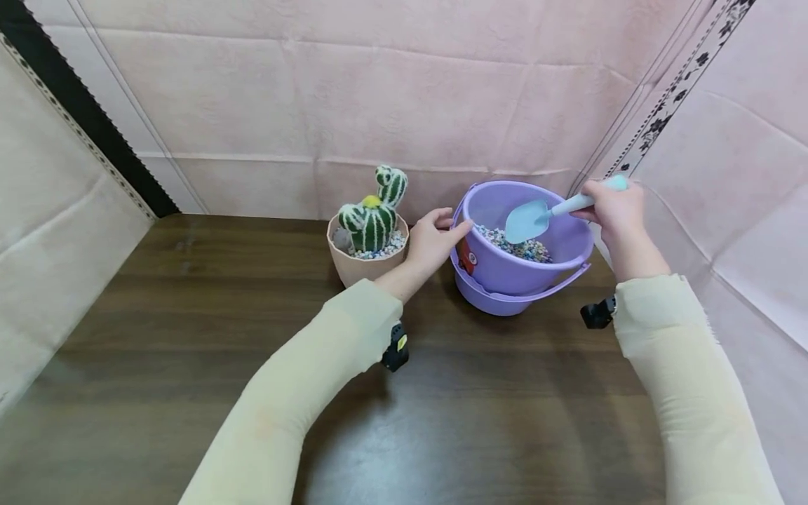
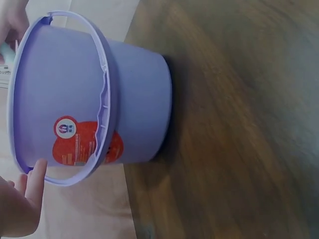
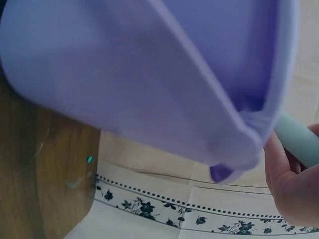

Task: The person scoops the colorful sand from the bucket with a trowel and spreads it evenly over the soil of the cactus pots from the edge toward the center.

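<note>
A smooth, round purple bucket (image 1: 508, 277) stands on the wood-grained table (image 1: 480, 393). The right hand (image 1: 620, 214) has its fingers curled round a pale-blue trowel (image 1: 527, 220), its blade above the bucket's grainy gravel (image 1: 532, 251). The left hand (image 1: 431, 243) touches the bucket's left rim, fingers loosely extended. Left of the bucket, a ribbed, fuzzy cactus (image 1: 374, 228) fills a tapered pot (image 1: 358, 270).

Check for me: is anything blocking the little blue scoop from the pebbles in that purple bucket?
Nothing visible is. The right hand holds the scoop, its blade over the pebbles in the open bucket; the bucket handle hangs outside.
</note>
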The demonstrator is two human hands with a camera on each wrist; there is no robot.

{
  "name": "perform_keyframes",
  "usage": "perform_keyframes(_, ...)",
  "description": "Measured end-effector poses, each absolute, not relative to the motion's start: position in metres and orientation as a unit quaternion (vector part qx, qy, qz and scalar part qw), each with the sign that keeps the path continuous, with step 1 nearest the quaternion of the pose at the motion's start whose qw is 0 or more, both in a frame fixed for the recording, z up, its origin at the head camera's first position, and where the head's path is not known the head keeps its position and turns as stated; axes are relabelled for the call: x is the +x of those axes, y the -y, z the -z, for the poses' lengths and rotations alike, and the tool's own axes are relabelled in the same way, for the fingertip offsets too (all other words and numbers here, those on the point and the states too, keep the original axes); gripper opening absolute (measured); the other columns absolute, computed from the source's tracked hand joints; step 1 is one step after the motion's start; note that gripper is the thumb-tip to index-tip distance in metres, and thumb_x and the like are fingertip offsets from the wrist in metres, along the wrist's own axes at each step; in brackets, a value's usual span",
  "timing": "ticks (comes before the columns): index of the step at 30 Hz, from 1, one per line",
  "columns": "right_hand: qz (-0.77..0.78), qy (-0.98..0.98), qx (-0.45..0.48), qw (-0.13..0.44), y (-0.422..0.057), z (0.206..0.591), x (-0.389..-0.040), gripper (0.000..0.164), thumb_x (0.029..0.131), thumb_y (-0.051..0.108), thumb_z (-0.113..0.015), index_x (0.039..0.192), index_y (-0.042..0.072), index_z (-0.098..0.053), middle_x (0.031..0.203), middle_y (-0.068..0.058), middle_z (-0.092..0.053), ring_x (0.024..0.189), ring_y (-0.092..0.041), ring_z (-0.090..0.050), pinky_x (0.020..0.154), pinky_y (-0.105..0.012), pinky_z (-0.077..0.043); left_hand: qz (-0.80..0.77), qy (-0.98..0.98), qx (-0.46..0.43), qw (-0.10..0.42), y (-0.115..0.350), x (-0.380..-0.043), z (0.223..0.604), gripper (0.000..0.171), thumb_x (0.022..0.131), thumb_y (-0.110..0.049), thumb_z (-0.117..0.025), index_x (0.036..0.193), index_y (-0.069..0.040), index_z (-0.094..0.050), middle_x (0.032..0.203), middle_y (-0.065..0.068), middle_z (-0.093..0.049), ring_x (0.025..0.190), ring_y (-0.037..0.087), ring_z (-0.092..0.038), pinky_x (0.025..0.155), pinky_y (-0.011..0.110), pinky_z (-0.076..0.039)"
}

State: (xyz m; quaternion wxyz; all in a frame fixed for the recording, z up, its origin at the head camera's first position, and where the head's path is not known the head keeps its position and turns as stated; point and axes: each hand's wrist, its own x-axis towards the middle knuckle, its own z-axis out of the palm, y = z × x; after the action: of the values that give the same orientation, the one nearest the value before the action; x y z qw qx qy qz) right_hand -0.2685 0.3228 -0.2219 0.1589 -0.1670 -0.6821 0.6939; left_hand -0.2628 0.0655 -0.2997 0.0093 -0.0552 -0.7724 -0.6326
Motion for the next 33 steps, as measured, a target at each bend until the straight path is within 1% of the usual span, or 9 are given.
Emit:
perform_keyframes(3,-0.64,0.734,-0.161,0.159,-0.325,0.229,-0.269,0.01,0.079,-0.002,-0.053,0.082,0.006,-0.048,0.06,0.008,-0.054,0.05,-0.003,-0.062,0.053,-0.02,-0.057,0.63,0.775,-0.048,0.021,-0.075,-0.266,0.299,0.056,0.082,-0.034,-0.071,0.128,-0.007,-0.055,0.12,0.012,-0.064,0.108,0.02,-0.061,0.092,0.028,-0.052)
perform_keyframes(7,-0.553,0.806,-0.156,0.146,-0.327,0.238,-0.27,0.01,0.08,0.003,-0.056,0.082,0.008,-0.048,0.058,0.013,-0.052,0.048,0.0,-0.059,0.054,-0.02,-0.057,0.633,0.772,-0.049,0.026,-0.085,-0.268,0.297,0.052,0.082,-0.029,-0.072,0.126,-0.006,-0.057,0.118,0.012,-0.065,0.108,0.021,-0.062,0.091,0.027,-0.052)
perform_keyframes(9,-0.511,0.835,-0.151,0.136,-0.328,0.243,-0.271,0.011,0.08,0.007,-0.057,0.082,0.009,-0.046,0.058,0.014,-0.05,0.048,0.0,-0.057,0.055,-0.021,-0.057,0.639,0.768,-0.051,0.02,-0.088,-0.268,0.297,0.05,0.082,-0.025,-0.072,0.126,-0.005,-0.057,0.117,0.011,-0.065,0.105,0.021,-0.063,0.085,0.027,-0.055)
perform_keyframes(11,-0.462,0.867,-0.14,0.128,-0.329,0.246,-0.272,0.012,0.08,0.011,-0.057,0.081,0.009,-0.046,0.058,0.015,-0.049,0.046,0.0,-0.057,0.053,-0.023,-0.057,0.655,0.754,-0.048,0.012,-0.09,-0.27,0.297,0.049,0.082,-0.02,-0.072,0.125,-0.004,-0.056,0.117,0.013,-0.065,0.099,0.024,-0.066,0.076,0.029,-0.058)
perform_keyframes(15,-0.42,0.894,-0.103,0.114,-0.327,0.249,-0.274,0.012,0.08,0.014,-0.057,0.078,0.008,-0.047,0.057,0.014,-0.05,0.046,-0.003,-0.059,0.053,-0.027,-0.058,0.686,0.727,-0.029,-0.01,-0.091,-0.273,0.299,0.049,0.082,-0.014,-0.072,0.127,-0.005,-0.056,0.117,0.013,-0.064,0.088,0.027,-0.069,0.063,0.028,-0.059)
perform_keyframes(19,-0.418,0.902,-0.074,0.082,-0.322,0.249,-0.274,0.012,0.081,0.012,-0.056,0.076,0.006,-0.046,0.059,0.01,-0.052,0.049,-0.007,-0.063,0.058,-0.031,-0.059,0.698,0.716,-0.019,-0.024,-0.092,-0.274,0.3,0.049,0.081,-0.013,-0.073,0.127,-0.006,-0.056,0.118,0.013,-0.064,0.089,0.027,-0.069,0.063,0.027,-0.059)
perform_keyframes(23,-0.415,0.906,-0.056,0.062,-0.316,0.248,-0.271,0.012,0.081,0.011,-0.055,0.077,0.006,-0.045,0.06,0.008,-0.054,0.05,-0.009,-0.064,0.056,-0.027,-0.058,0.704,0.709,-0.02,-0.024,-0.092,-0.274,0.302,0.05,0.08,-0.013,-0.073,0.127,-0.006,-0.056,0.118,0.013,-0.063,0.091,0.027,-0.068,0.064,0.027,-0.059)
perform_keyframes(27,-0.449,0.89,-0.055,0.056,-0.313,0.248,-0.27,0.011,0.081,0.008,-0.055,0.073,0.009,-0.047,0.06,0.008,-0.054,0.049,-0.009,-0.064,0.054,-0.026,-0.058,0.707,0.707,-0.015,-0.022,-0.093,-0.273,0.304,0.05,0.08,-0.013,-0.074,0.127,-0.006,-0.056,0.117,0.013,-0.063,0.09,0.026,-0.068,0.066,0.028,-0.059)
perform_keyframes(33,-0.509,0.858,-0.058,0.043,-0.31,0.248,-0.269,0.018,0.08,0.004,-0.054,0.067,0.015,-0.05,0.056,0.008,-0.055,0.048,-0.009,-0.064,0.054,-0.029,-0.058,0.711,0.703,-0.013,-0.014,-0.094,-0.274,0.306,0.051,0.08,-0.012,-0.074,0.127,-0.006,-0.057,0.117,0.013,-0.064,0.094,0.024,-0.067,0.068,0.025,-0.059)
